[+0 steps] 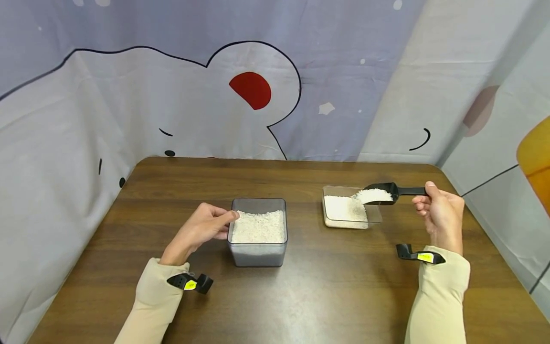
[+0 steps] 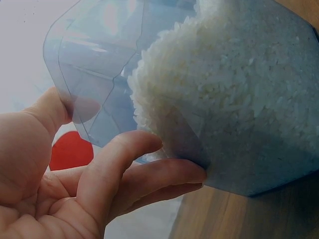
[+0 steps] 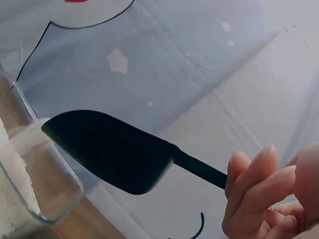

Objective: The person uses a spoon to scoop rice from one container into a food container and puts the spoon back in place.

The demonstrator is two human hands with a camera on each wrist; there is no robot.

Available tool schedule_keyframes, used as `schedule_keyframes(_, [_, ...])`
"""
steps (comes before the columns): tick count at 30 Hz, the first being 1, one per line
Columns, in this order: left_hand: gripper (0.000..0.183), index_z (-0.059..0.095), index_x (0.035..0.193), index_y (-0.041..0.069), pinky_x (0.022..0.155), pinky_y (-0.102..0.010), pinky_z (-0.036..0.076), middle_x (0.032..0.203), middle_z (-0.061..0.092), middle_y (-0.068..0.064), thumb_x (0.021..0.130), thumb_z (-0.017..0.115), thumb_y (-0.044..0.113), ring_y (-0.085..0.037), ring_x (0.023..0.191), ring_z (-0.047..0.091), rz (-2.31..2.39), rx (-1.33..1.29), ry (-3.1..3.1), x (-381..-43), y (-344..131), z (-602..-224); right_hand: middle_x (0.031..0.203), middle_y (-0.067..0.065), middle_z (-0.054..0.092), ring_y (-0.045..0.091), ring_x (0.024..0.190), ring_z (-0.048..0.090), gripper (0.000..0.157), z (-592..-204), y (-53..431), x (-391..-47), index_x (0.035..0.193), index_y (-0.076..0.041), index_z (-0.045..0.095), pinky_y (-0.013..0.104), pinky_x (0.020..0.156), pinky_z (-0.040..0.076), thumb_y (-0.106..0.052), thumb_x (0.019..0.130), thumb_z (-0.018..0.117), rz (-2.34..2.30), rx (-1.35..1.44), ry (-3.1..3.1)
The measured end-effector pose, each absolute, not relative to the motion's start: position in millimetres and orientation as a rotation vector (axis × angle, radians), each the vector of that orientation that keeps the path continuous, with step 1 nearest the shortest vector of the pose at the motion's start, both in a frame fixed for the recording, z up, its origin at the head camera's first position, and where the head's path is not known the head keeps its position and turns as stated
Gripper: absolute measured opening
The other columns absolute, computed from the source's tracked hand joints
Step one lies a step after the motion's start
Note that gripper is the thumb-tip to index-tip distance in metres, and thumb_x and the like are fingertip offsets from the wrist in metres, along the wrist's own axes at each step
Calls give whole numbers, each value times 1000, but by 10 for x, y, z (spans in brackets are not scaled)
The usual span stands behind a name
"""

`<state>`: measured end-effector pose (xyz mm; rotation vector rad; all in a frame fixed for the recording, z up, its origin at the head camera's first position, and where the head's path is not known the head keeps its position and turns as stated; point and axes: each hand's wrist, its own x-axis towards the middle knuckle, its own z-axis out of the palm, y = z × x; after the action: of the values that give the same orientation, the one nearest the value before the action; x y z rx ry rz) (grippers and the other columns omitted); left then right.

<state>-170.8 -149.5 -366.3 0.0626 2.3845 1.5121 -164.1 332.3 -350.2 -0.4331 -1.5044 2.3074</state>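
My right hand (image 1: 444, 210) grips the handle of a black scoop (image 3: 109, 152) at the right. White rice (image 1: 375, 195) lies in the scoop, and its tip is over a small clear tray (image 1: 374, 218), where rice spills down onto the rice there. At the left, my left hand (image 1: 205, 223) pinches the left wall of a grey see-through container (image 1: 259, 255), thumb at the rim and fingers against the outside. Rice (image 2: 239, 89) fills much of that container, heaped higher on one side in the left wrist view.
Both containers are on a brown wooden table (image 1: 180, 177), the small tray to the right of the grey one. Behind the table hangs a printed curtain (image 1: 326, 81). Each sleeve carries a black wrist mount (image 1: 421, 256) with a yellow label.
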Motion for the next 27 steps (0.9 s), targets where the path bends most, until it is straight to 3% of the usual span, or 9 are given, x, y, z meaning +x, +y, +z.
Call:
schedule_keyframes(6, [38,66,106,-2,72,-31,56,105,62,-15,86,62,30,-18,86,63,1509,58,2388,-1711,-1488,-3662,45,8,59,11,32,50,25,-3466,3274,-1632,76,1,61,19,27,37,-20,90,58,2061,-500,-1685])
schedule_keyframes(15, [37,67,104,-2,74,-31,56,106,62,-15,86,62,29,-18,88,63,1535,73,2362,-1703,-1501,-3651,45,5,58,11,32,49,28,-3391,3187,-1633,77,2,62,20,28,37,-23,90,59,1811,-437,-1849])
schedule_keyframes(27, [39,66,107,-3,73,-31,56,108,61,-16,86,63,30,-19,89,63,1533,69,2359,-1696,-1497,-3667,46,9,59,12,32,49,22,-3369,3111,-1622,83,3,60,19,28,37,-18,89,59,2084,-408,-1677])
